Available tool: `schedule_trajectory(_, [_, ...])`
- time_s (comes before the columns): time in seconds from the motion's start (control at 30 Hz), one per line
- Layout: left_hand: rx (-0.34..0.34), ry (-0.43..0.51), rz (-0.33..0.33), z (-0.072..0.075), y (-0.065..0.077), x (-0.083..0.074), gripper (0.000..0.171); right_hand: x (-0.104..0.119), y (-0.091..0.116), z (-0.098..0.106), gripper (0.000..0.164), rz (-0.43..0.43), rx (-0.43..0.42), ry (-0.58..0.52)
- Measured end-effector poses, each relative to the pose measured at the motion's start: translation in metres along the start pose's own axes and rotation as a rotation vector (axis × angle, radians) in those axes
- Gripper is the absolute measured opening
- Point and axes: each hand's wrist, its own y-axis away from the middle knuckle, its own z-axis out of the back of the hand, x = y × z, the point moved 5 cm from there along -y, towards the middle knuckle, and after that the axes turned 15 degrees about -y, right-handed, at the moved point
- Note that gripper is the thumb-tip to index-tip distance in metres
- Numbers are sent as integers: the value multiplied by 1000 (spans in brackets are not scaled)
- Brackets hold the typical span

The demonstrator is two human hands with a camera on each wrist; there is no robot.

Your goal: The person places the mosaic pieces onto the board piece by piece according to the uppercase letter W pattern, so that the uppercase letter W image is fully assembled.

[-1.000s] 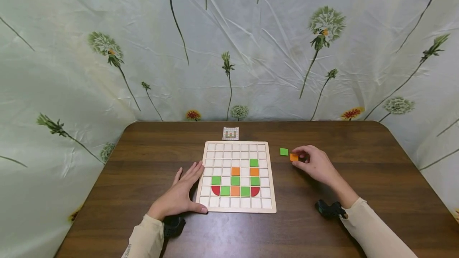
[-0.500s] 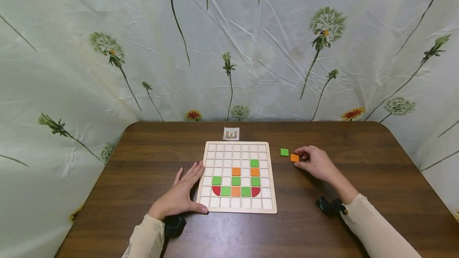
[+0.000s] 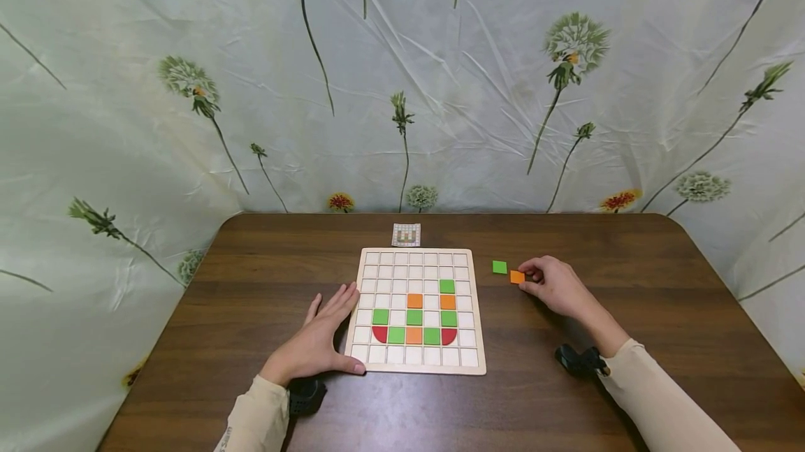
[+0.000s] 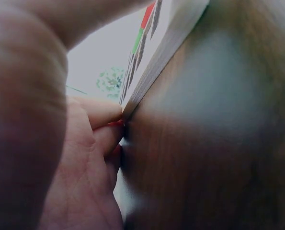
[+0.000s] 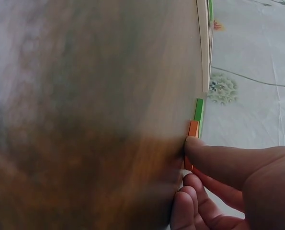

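A pale wooden grid board (image 3: pixel 476 354) lies flat on the table, with green, orange and red pieces set in some cells. Spread along its left side, my left hand (image 3: pixel 317 340) has its fingertips at the left edge and its thumb at the near left corner. My right hand (image 3: pixel 556 288) pinches a small orange square tile (image 3: pixel 517 276) by its edges, thumb on the near side, low at the tabletop. In the right wrist view the thumb (image 5: pixel 223 158) covers part of the orange tile (image 5: pixel 193 128). A loose green square tile (image 3: pixel 499 267) lies just to its left.
A small printed card (image 3: pixel 406 235) with a grid pattern lies behind the board. The dark brown wooden table (image 3: pixel 415 413) ends at a pale curtain (image 3: pixel 478 124) printed with dandelions. Each wrist carries a black camera (image 3: pixel 307 397).
The head view has shifted very slightly. Both hands, the board and the tiles keep practically the same positions, with the right fingers still at the orange tile.
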Motion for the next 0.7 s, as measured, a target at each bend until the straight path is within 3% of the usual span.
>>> schedule_trajectory(0.47, [12, -8, 2, -2, 0, 1, 132, 0, 4, 1, 22, 9, -32, -8])
schedule_trajectory(0.7, [11, 5, -3, -1, -1, 0, 131, 15, 3, -2, 23, 33, -42, -25])
